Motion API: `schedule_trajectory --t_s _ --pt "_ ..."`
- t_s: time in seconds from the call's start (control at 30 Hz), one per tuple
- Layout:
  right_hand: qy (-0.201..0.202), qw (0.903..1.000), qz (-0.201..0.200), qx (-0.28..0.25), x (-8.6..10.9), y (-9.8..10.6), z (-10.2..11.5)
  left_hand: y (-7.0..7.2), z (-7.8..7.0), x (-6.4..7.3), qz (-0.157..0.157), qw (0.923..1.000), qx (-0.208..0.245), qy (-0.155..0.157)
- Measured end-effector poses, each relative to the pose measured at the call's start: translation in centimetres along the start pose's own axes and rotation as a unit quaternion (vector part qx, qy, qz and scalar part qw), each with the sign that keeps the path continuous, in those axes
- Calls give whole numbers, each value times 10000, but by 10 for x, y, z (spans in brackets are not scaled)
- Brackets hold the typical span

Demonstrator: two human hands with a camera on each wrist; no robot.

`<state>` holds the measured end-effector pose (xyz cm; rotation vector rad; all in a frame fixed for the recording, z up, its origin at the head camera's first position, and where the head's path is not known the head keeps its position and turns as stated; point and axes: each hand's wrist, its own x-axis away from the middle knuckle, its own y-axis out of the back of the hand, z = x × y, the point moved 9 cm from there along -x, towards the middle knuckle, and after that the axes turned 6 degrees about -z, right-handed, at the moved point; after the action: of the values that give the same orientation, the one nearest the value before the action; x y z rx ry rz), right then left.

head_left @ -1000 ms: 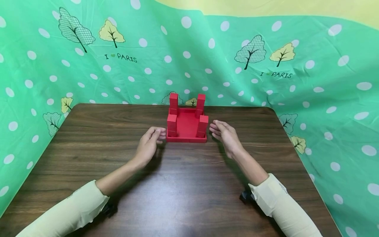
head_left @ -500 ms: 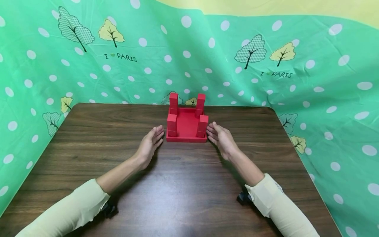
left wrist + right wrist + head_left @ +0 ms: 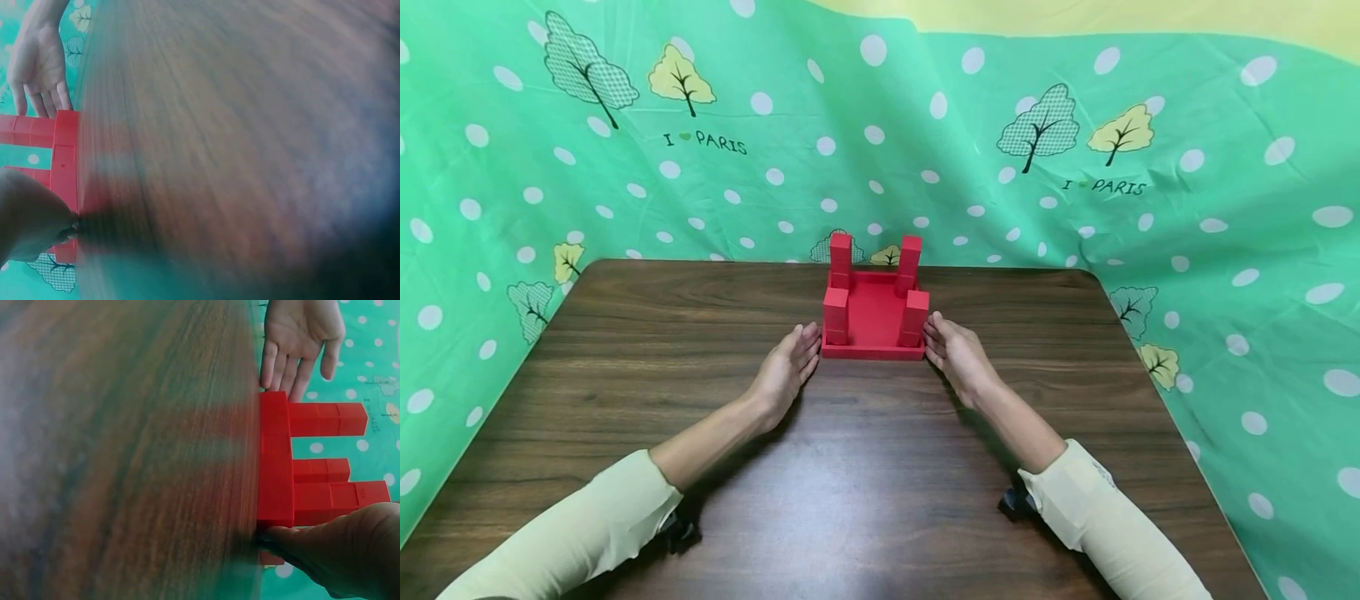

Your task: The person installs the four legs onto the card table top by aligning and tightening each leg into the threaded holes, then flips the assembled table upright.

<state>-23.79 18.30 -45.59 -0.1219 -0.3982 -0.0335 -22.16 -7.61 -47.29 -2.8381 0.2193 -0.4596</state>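
A square red tray (image 3: pixel 874 353) with a low rim stands near the table's far edge. From each of its corners rises a red post (image 3: pixel 837 312) that looks stacked from blocks. My left hand (image 3: pixel 781 375) is at the tray's left side, fingers straight and together, fingertips at the rim. On the opposite side my right hand (image 3: pixel 961 358) lies with extended fingers against or right beside the rim. Both palms face inward. Whether every fingertip touches the tray cannot be told. In the right wrist view, the posts (image 3: pixel 328 419) stick out from the tray's base (image 3: pixel 275 459).
The dark wood-grain table (image 3: pixel 865 483) extends around the tray. A green dotted cloth (image 3: pixel 880 108) printed with trees hangs behind and beside the table. Small black devices (image 3: pixel 679 532) show at both cuffs.
Over the last second both hands have shifted inward to the tray's sides, and the left thumb has moved away from its fingertips. The tray and posts stay in place.
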Motion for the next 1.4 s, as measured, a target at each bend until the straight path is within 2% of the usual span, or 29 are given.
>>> schedule_trajectory --t_s 0.23,0.73,1.4 --pt "58 9995 187 252 3 -5 1 -6 0 2 227 9997 -50 20" --pt "215 9979 502 358 12 -9 -1 -9 3 10 168 9997 174 -2" --pt "445 9966 687 25 32 -2 13 -12 -15 30 392 9989 -84 -226"
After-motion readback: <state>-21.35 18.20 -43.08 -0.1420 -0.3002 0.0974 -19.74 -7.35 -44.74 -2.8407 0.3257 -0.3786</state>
